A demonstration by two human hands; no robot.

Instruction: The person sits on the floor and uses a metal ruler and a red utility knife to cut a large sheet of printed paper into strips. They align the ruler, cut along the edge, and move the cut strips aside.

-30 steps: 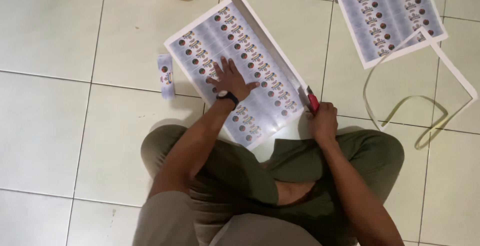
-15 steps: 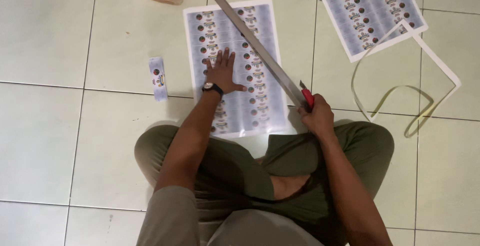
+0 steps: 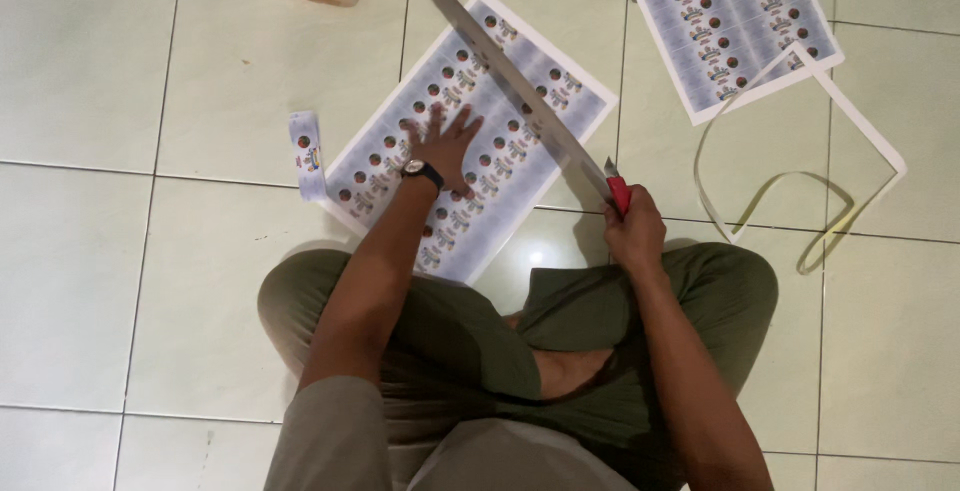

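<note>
Tiled floor, right hand grip closed on red cutter

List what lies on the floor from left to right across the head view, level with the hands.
Small cut label strip → left hand on the printed label sheet → right hand holding the red cutter → loose white paper trim.

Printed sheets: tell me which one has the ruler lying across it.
The sheet under the left hand, crossed by the ruler. The other sheet, at upper right, lies bare.
</note>
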